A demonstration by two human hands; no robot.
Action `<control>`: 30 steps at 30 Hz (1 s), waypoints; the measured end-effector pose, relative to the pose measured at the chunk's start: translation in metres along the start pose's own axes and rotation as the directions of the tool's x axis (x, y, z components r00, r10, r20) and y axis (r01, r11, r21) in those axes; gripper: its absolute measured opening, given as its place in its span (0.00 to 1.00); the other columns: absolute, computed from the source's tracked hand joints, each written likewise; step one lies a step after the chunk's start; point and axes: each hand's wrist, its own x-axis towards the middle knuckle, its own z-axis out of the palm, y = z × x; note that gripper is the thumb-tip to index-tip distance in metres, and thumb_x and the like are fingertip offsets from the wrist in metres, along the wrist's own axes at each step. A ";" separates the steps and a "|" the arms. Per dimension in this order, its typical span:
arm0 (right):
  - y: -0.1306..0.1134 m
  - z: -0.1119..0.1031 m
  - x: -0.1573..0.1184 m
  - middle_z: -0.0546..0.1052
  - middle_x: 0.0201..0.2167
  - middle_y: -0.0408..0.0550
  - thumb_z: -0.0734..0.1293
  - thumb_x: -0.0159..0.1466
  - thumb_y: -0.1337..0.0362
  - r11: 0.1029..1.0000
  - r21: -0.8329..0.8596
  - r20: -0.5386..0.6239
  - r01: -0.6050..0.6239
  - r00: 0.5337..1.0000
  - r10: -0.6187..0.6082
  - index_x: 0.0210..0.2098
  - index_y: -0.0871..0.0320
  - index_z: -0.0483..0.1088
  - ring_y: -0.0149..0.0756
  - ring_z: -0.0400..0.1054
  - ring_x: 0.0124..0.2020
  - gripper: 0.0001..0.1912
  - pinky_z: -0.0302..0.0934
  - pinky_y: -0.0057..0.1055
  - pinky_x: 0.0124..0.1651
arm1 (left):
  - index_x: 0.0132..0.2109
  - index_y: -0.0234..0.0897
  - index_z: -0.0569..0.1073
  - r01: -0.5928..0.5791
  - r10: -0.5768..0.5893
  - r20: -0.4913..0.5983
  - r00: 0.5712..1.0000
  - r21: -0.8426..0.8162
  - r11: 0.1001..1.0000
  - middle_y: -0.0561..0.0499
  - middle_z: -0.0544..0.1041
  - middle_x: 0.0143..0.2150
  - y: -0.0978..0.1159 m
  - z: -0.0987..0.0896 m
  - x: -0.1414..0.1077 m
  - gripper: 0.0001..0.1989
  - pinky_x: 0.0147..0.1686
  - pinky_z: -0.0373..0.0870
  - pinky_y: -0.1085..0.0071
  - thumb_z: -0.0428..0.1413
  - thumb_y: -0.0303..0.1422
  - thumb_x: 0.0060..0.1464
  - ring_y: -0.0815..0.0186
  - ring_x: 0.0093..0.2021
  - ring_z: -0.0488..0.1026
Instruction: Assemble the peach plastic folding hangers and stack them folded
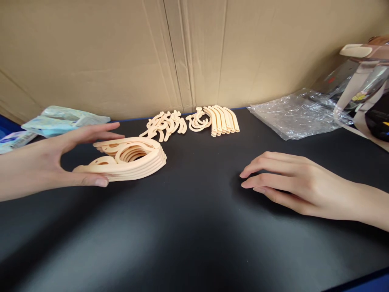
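Note:
My left hand [65,156] spans a neat stack of peach plastic hanger pieces [142,166], thumb along its front side and fingers stretched over the back. The stacked pieces have curved outer edges and a round opening in the middle. My right hand [291,184] rests low over the black table [194,227], fingers apart and slightly bent, with nothing in it. Behind the hands lie a loose heap of small curved peach pieces [165,125], several hook-shaped pieces [199,120] and a row of long peach bars [221,120].
A crumpled clear plastic bag [291,115] lies at the back right, beside a transparent bottle with a brown lid and straps [358,77]. Blue-green soft packs [65,117] sit at the back left. A cardboard wall [106,56] stands behind the table.

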 end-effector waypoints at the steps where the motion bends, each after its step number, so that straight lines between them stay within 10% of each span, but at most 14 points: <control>1: 0.000 0.000 0.000 0.77 0.46 0.55 0.61 0.70 0.71 1.000 0.000 0.000 -0.002 1.000 0.002 0.47 0.62 0.73 0.38 0.70 0.46 0.11 0.66 0.34 0.47 | 0.70 0.47 0.53 -0.027 0.027 0.008 1.000 0.017 0.999 0.59 0.68 0.64 0.002 -0.001 0.000 0.40 0.63 0.51 0.45 0.50 0.55 0.55 0.48 0.65 0.63; 4: 0.000 0.001 0.000 0.77 0.47 0.55 0.60 0.70 0.70 1.000 -0.001 -0.002 -0.008 1.000 0.008 0.46 0.62 0.74 0.38 0.70 0.46 0.11 0.66 0.34 0.48 | 0.70 0.47 0.53 -0.132 0.139 -0.082 0.987 0.090 0.987 0.58 0.60 0.68 0.023 -0.001 -0.001 0.35 0.62 0.51 0.44 0.49 0.50 0.59 0.45 0.66 0.58; 9: 0.001 0.002 0.002 0.77 0.47 0.54 0.60 0.71 0.70 0.999 -0.024 0.005 -0.024 1.000 0.024 0.46 0.61 0.74 0.38 0.70 0.46 0.11 0.66 0.34 0.49 | 0.64 0.45 0.63 -0.457 0.455 -0.292 0.841 0.068 0.887 0.56 0.68 0.63 0.085 0.023 -0.020 0.23 0.67 0.57 0.56 0.53 0.43 0.66 0.54 0.67 0.61; 13: 0.002 0.001 0.003 0.77 0.47 0.54 0.60 0.71 0.69 0.999 -0.041 -0.002 -0.032 0.999 0.032 0.45 0.60 0.74 0.38 0.71 0.46 0.11 0.65 0.35 0.49 | 0.66 0.42 0.64 -0.631 0.635 -0.041 0.772 0.079 0.772 0.50 0.68 0.67 0.108 0.052 -0.034 0.23 0.68 0.60 0.62 0.51 0.41 0.69 0.59 0.68 0.64; 21: 0.004 0.008 0.005 0.77 0.48 0.53 0.60 0.71 0.69 0.996 -0.073 -0.013 -0.056 0.998 0.055 0.45 0.60 0.74 0.38 0.70 0.46 0.11 0.66 0.36 0.49 | 0.67 0.46 0.63 -0.552 0.557 0.049 0.829 -0.080 0.830 0.51 0.67 0.69 0.107 0.074 -0.031 0.22 0.66 0.62 0.61 0.49 0.40 0.70 0.60 0.68 0.63; 30: 0.022 0.008 0.056 0.80 0.45 0.56 0.60 0.70 0.70 0.807 -0.571 -0.004 0.154 0.982 -0.190 0.43 0.65 0.76 0.48 0.74 0.45 0.12 0.67 0.44 0.48 | 0.67 0.43 0.64 -0.593 0.599 0.042 0.799 -0.104 0.798 0.49 0.67 0.69 0.103 0.074 -0.029 0.21 0.67 0.62 0.59 0.48 0.40 0.70 0.59 0.68 0.64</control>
